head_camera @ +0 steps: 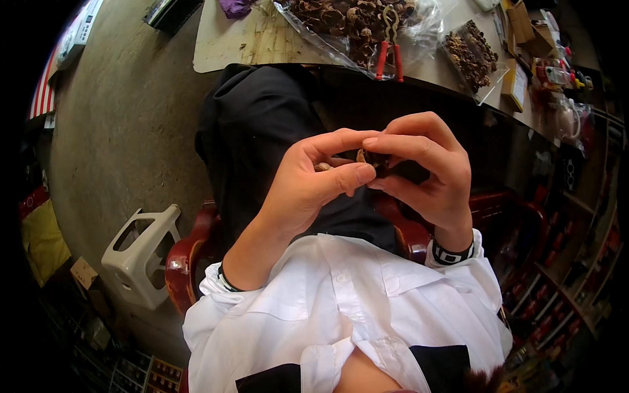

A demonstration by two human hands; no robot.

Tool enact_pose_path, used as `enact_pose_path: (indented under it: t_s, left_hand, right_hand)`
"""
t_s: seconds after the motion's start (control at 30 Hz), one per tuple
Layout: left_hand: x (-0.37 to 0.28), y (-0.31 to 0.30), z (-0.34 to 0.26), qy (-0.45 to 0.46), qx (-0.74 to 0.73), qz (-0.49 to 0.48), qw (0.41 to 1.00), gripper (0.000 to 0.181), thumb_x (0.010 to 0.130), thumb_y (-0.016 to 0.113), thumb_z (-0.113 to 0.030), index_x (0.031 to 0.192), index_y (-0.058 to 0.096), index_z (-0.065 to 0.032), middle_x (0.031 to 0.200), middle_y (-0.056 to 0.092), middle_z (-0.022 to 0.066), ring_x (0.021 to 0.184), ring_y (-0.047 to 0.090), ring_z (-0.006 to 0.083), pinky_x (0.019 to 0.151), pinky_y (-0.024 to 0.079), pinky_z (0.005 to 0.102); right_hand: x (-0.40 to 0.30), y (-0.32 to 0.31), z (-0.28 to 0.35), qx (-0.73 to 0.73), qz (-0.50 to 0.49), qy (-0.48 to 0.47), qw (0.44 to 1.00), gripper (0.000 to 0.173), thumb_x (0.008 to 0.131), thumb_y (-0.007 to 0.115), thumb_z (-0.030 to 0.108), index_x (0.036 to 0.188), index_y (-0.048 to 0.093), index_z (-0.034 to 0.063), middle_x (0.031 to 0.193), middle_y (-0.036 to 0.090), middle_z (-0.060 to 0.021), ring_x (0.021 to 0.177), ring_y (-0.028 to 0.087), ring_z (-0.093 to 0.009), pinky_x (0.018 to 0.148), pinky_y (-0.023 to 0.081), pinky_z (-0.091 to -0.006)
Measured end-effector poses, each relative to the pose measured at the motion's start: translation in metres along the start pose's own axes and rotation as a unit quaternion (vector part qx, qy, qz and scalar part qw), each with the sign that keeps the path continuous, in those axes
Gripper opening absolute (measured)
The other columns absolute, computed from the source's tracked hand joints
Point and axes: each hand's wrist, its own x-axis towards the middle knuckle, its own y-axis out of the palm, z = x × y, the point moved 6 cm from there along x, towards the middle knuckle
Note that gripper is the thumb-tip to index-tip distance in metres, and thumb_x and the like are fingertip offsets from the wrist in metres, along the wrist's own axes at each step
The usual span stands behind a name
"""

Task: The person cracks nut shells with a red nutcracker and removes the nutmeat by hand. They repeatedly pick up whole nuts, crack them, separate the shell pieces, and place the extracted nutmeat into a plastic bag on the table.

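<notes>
Above my lap, a piece of walnut point(377, 158) with a dark hollow is pinched between the fingertips of both hands. My left hand point(317, 174) grips it from one side with thumb and fingers. A second, paler piece of walnut point(323, 167) shows in that palm, mostly covered by the fingers. From the other side my right hand point(430, 159) presses its thumb and fingertips on the dark piece. On the table ahead, a nutcracker with red handles point(389, 46) rests over a heap of walnut shells point(339, 22). Walnut kernels point(469, 54) lie in clear plastic to its right.
The table point(236, 44) has its near edge beyond my knees, with clear plastic sheeting point(427, 27) under and beside the shells. Cardboard boxes point(528, 32) and bottles crowd its right end. A white plastic stool point(140, 255) stands at left, close to my red wooden chair point(189, 255).
</notes>
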Motion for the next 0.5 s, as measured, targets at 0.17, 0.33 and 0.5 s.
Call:
enact_pose_path:
  t_s: [0.17,0.33,0.5]
  left_hand:
    - [0.002,0.002,-0.001,-0.014,-0.021,-0.001,1.0,0.035,0.079,0.07,-0.004,0.113,0.063,0.0015,0.09,0.06,-0.0015,0.076,0.058,0.0039,0.06,0.041,0.015]
    - [0.0,0.006,-0.009,-0.013,0.032,-0.039,0.999,0.037,0.078,0.071,-0.005,0.114,0.063,0.0009,0.097,0.062,0.001,0.075,0.06,0.0049,0.063,0.043,0.0147]
    - [-0.002,0.005,-0.009,-0.002,0.066,-0.054,0.996,0.038,0.077,0.069,-0.004,0.114,0.063,0.0012,0.095,0.064,0.0027,0.069,0.057,0.0033,0.062,0.044,0.0142]
  right_hand:
    - [-0.002,-0.001,-0.003,0.016,-0.016,0.0,1.0,0.038,0.068,0.077,-0.001,0.104,0.067,0.0027,0.102,0.056,-0.0088,0.084,0.065,-0.016,0.07,0.058,-0.0255]
    - [-0.004,-0.003,-0.001,-0.016,-0.039,0.005,0.999,0.036,0.067,0.078,0.0,0.101,0.066,0.0017,0.1,0.056,-0.0086,0.08,0.066,-0.015,0.07,0.059,-0.0256]
    - [-0.004,-0.004,0.0,-0.016,-0.036,0.015,0.999,0.034,0.066,0.078,-0.003,0.098,0.065,0.0005,0.099,0.055,-0.0087,0.081,0.067,-0.016,0.069,0.059,-0.0256]
